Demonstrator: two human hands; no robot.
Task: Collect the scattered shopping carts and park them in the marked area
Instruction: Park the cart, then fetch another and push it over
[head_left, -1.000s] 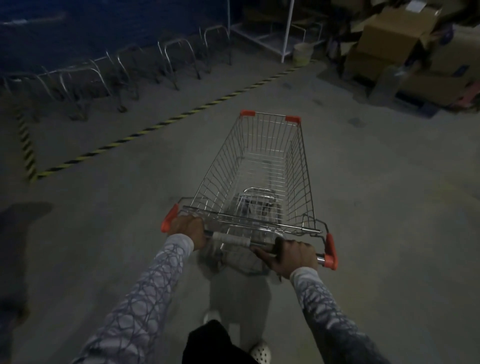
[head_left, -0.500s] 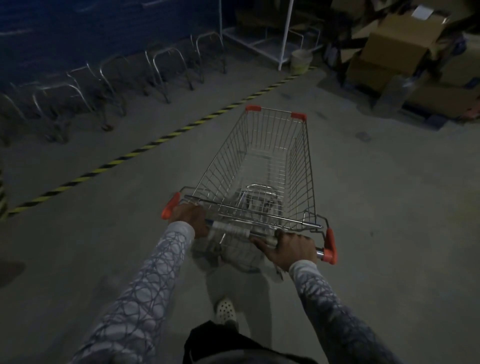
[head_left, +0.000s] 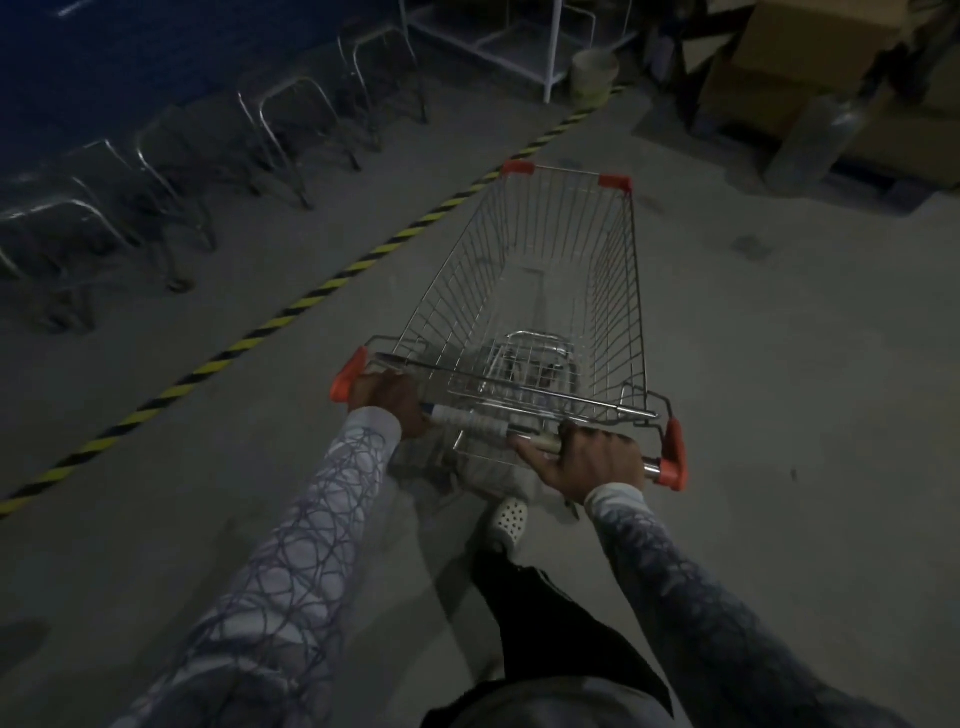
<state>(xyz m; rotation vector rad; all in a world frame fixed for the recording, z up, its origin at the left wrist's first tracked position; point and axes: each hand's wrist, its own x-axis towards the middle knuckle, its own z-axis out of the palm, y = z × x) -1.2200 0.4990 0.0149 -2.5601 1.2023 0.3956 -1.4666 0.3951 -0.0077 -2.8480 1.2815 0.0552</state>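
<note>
Shopping cart (head_left: 540, 291) is out on the bare concrete floor (head_left: 779, 415), nose pointed far and slightly right, with the yellow-and-black floor line (head_left: 291, 310) running diagonally just to its left. The push bar (head_left: 467, 418) is gripped at both ends: the left hand (head_left: 387, 402) is wrapped round it by the left orange cap, and the right hand (head_left: 592, 460) is curled round it near the right one.

The marked area is presumably on the far-left side of that line, where the metal rails (head_left: 283, 111) stand. So the front likely needs swinging left, probably best done with more push on the right and less on the left. A wide, slow arc is advised so the rails aren't clipped. The cardboard boxes (head_left: 810, 62) far right are best given plenty of room.
</note>
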